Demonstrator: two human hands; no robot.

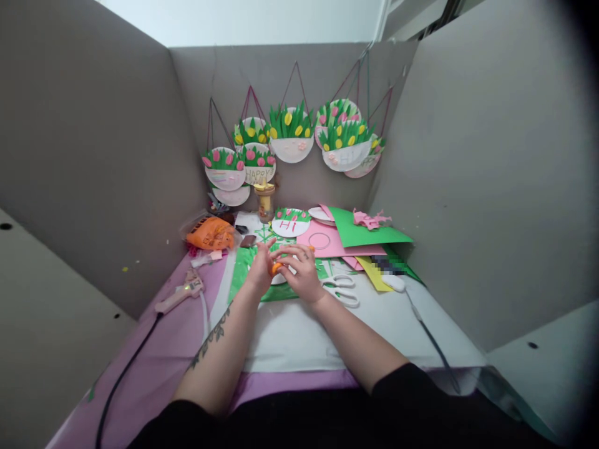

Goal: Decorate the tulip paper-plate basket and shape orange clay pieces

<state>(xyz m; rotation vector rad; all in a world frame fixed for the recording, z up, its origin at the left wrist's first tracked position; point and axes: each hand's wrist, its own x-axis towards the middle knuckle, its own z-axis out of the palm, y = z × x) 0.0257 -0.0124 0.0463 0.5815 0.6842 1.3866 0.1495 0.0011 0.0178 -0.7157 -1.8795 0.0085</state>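
My left hand [262, 268] and my right hand [298, 269] meet over green paper [243, 280] on the white-covered table. Between them shows a small orange item [276, 269], which both hands' fingers touch; my right fingers are bent around it. Another orange bit [312, 248] shows beyond my right fingertips, perhaps part of the same item. A white round piece lies partly hidden beneath my hands. White-handled scissors [344, 290] rest just right of my right hand. Behind my hands sits a paper plate [291, 223] marked "HI" with pink flowers and green grass.
On the left are a pink glue gun [180, 294] with a black cord and an orange bag [210, 234]. A jar [266, 204] stands at the back. Green paper [365, 231] and pink sheets [321, 240] lie right. Flower plates [292, 146] hang on the grey back panel [187, 75].
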